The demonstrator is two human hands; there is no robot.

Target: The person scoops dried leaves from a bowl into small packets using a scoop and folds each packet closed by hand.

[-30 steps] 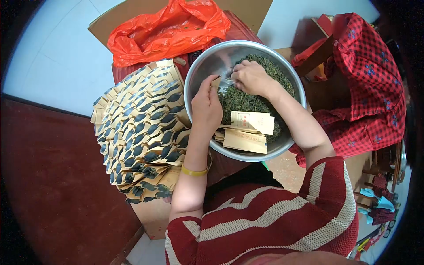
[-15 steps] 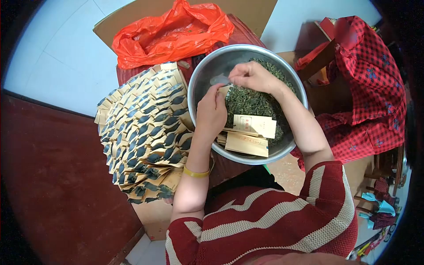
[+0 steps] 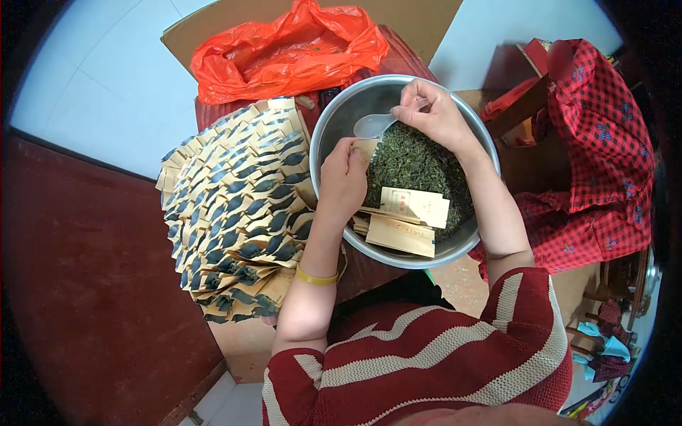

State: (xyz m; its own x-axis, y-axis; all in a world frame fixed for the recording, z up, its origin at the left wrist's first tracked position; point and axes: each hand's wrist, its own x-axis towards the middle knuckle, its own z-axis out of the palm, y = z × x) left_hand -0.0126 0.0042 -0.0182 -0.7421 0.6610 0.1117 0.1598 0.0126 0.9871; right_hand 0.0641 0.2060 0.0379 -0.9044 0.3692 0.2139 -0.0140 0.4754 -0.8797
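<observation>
My right hand (image 3: 433, 113) grips a clear plastic spoon (image 3: 371, 126) by its handle, over the far side of a metal bowl (image 3: 323, 135). Just below the spoon, my left hand (image 3: 344, 177) pinches a small paper packet (image 3: 368, 147), partly hidden by the fingers. Dark green dried tea leaves (image 3: 419, 167) fill much of the bowl. Several flat tan paper packets (image 3: 401, 235) lie on the leaves at the near side, one with a printed label.
Left of the bowl stand many filled tan packets (image 3: 234, 192) in packed rows. Behind them sits an open red plastic bag (image 3: 284, 53) on a cardboard sheet (image 3: 419, 21). Red checked cloth (image 3: 604, 142) drapes a chair at the right.
My right hand has moved slightly up and right, and the spoon's bowl now shows clearly above the packet. My left hand keeps its hold on the packet. The view has shifted slightly.
</observation>
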